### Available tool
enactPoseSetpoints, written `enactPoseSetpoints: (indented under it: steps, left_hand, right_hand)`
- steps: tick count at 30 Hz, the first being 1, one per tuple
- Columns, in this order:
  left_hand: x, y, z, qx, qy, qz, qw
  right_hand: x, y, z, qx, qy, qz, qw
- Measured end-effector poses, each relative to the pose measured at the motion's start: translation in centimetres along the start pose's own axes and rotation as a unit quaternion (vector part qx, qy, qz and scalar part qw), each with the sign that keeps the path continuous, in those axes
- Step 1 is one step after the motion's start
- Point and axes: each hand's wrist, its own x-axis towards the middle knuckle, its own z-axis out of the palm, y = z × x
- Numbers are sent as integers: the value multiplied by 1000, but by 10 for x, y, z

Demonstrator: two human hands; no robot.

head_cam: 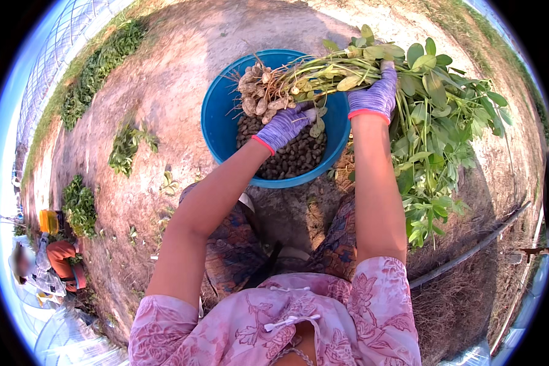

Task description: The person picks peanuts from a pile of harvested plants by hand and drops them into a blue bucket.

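Note:
A bunch of uprooted peanut plants lies sideways over a blue plastic tub. My right hand, in a purple knit glove with a pink cuff, grips the stems. The pale peanut pods and roots hang at the left end, above the tub. Just below these pods is my left hand, in a matching glove; whether its fingers close on anything cannot be made out. Loose dark peanuts cover the tub's bottom. Leafy tops spill down past my right forearm.
Picked plants lie on the dirt at left, including a small heap and a long row. Another person sits at far left, near a yellow container. A pole lies at right.

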Motion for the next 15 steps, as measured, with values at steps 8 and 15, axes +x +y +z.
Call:
enactPoseSetpoints:
  steps: [8, 15]
  left_hand:
    - [-5, 16, -3, 52, 38, -15, 998]
    - [-16, 40, -13, 61, -19, -145, 987]
  right_hand:
    - [13, 6, -7, 14, -19, 4, 1000]
    - [19, 9, -12, 22, -18, -6, 1000]
